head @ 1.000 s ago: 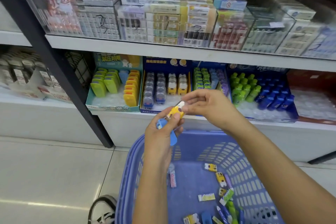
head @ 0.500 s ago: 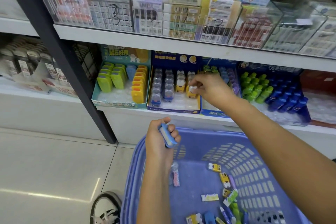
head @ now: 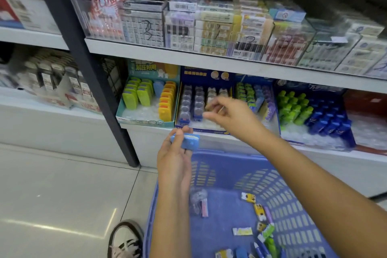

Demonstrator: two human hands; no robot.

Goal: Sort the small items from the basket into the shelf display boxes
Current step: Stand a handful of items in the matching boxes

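My left hand (head: 174,159) is held above the blue plastic basket (head: 289,201) and grips a small blue item (head: 186,141) between thumb and fingers. My right hand (head: 230,116) hovers, blurred, in front of the dark blue display box (head: 204,130) on the lower shelf, fingers apart with nothing in them. That box holds rows of purple-grey and yellow pieces. Left of it stands a teal display box (head: 146,120) with green, blue and orange items. Several small yellow, green and blue items (head: 259,212) lie on the basket floor.
Further right on the lower shelf are a box of green and purple items (head: 254,96) and a blue box with green and blue bottles (head: 310,111). The upper shelf (head: 188,54) carries stacked packets behind clear dividers. A black upright post (head: 90,73) stands left. A shoe (head: 125,239) is by the basket.
My right hand carried the yellow item from my left hand to the dark blue box, let it go there, and is drawing back open. My left hand keeps the blue item.
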